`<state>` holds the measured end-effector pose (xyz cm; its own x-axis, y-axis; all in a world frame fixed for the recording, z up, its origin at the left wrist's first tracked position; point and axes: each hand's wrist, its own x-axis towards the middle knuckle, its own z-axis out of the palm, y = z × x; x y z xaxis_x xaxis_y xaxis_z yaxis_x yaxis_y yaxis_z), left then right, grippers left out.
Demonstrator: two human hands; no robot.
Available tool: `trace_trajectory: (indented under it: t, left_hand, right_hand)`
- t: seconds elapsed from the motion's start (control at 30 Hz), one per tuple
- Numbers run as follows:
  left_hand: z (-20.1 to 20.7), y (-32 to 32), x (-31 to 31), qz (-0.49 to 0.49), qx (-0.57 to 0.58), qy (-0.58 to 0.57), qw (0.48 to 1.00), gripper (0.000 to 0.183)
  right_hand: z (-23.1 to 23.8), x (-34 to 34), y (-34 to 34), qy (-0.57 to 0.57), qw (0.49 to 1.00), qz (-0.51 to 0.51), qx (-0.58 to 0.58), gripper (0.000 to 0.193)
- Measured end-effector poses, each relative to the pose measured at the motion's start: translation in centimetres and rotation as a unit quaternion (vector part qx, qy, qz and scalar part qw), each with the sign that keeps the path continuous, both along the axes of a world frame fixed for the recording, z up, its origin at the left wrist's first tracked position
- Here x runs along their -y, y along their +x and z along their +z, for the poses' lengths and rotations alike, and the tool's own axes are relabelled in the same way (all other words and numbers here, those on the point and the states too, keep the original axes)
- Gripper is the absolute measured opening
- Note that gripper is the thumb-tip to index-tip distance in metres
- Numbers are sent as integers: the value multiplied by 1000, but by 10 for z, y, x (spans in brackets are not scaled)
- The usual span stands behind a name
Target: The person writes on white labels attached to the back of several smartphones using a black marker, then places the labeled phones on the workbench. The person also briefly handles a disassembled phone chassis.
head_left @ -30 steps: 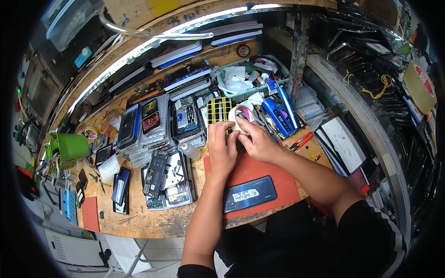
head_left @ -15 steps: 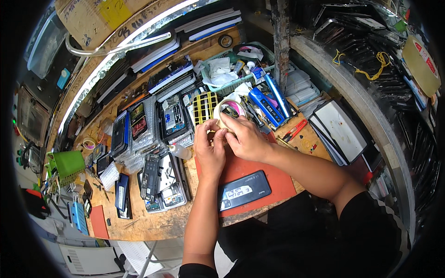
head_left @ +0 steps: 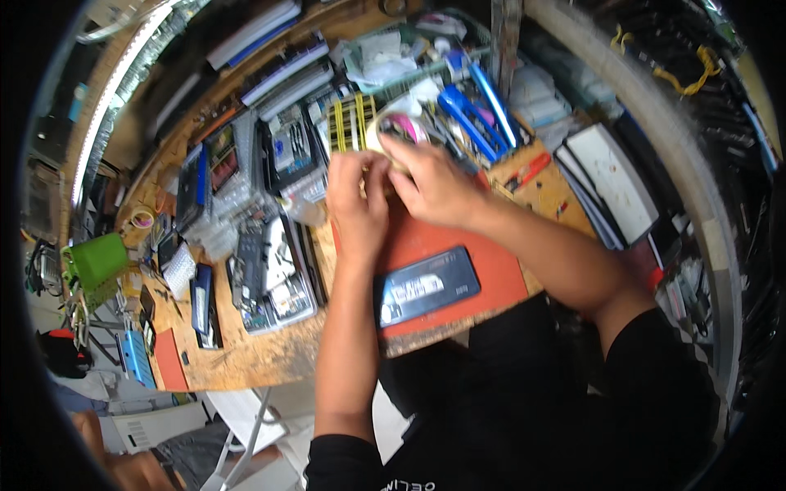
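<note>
Tape roll (head_left: 375, 136) sits in the curled right hand (head_left: 438, 184) near the yellow rack (head_left: 352, 119), the half-closed left hand (head_left: 358, 200) at its edge, any hold impossible to tell, no freed strip visible, the dark phone (head_left: 449, 274) lying untouched on the red mat (head_left: 497, 274).

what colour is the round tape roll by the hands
Round tape roll: pale cream, best in the head view.

Tape roll (head_left: 373, 137): matt, papery. Phone back (head_left: 460, 275): smooth, glossy. Label (head_left: 416, 287): paper. Mat (head_left: 501, 274): matt, rubbery-looking. Desk (head_left: 246, 370): worn, rough wood. Bubble wrap (head_left: 246, 155): shiny clear plastic. Green bin (head_left: 96, 260): plastic.
</note>
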<state>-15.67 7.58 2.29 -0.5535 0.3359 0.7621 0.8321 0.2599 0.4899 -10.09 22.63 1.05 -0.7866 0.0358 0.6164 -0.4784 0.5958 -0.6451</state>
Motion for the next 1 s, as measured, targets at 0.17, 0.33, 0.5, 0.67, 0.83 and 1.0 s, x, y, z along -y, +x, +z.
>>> trace_trajectory:
  t: [0.17,0.33,0.5,0.67,0.83,1.0]
  left_hand:
    - [1,-1,-1,-13,-9,-8,1000,12]
    - [5,0,-3,-2,-29,-75,997,11]
    - [3,2,-4,-33,-39,-68,996,5]
    - [5,0,1,1,-4,-18,1000,24]
    - [2,3,0,14,-89,-26,996,39]
    - [5,3,-6,-2,-141,8,990,67]
  right_hand:
    - [-1,1,-3,5,998,21,-52,46]
    - [4,4,-1,23,998,9,-54,45]
    - [13,-5,-5,-71,997,-6,-23,37]
    - [11,-9,-3,-71,997,30,-24,38]
    - [10,-3,-1,-81,995,62,0,46]
    - [14,-5,3,21,1000,20,6,55]
